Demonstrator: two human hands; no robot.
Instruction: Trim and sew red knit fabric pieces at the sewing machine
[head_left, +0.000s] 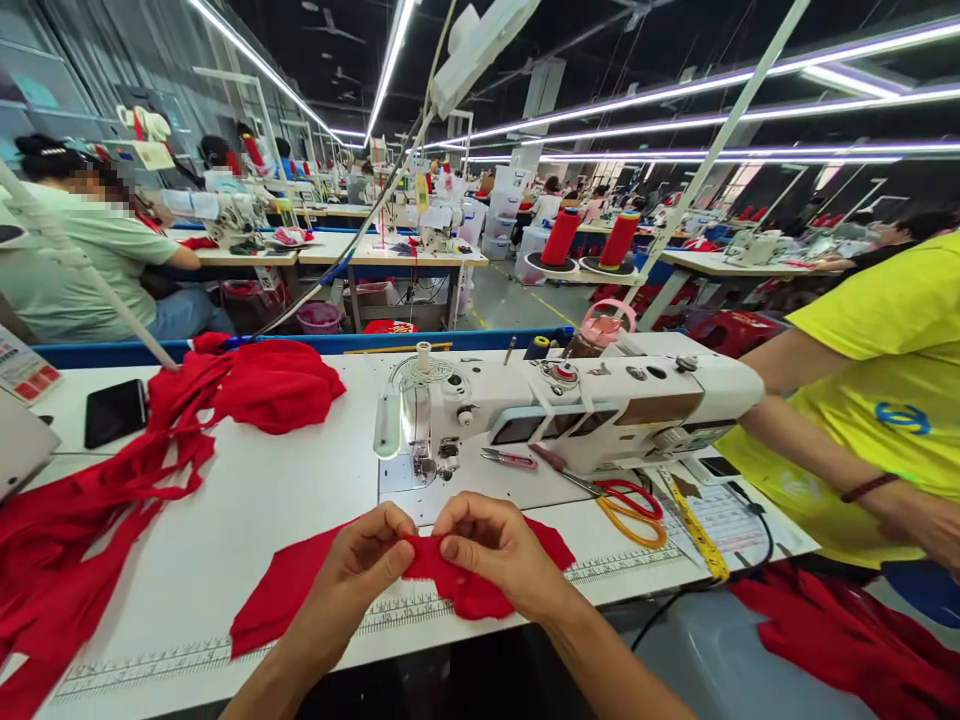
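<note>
A: What are the hands doing?

B: The left hand (360, 565) and right hand (491, 550) sit close together, both pinching one fold of a red cloth (285, 595) between thumb and fingers. The cloth lies on the near edge of the white table (240, 500), spreading out to either side of the hands.

A: And around them?

B: Just behind stands a sewing machine (570, 405), with snips (510, 459) and orange-handled scissors (626, 505) at its base. A heap of red strips (112, 480) covers the table's left. On the right, a person in a yellow shirt (892, 400) leans in.
</note>
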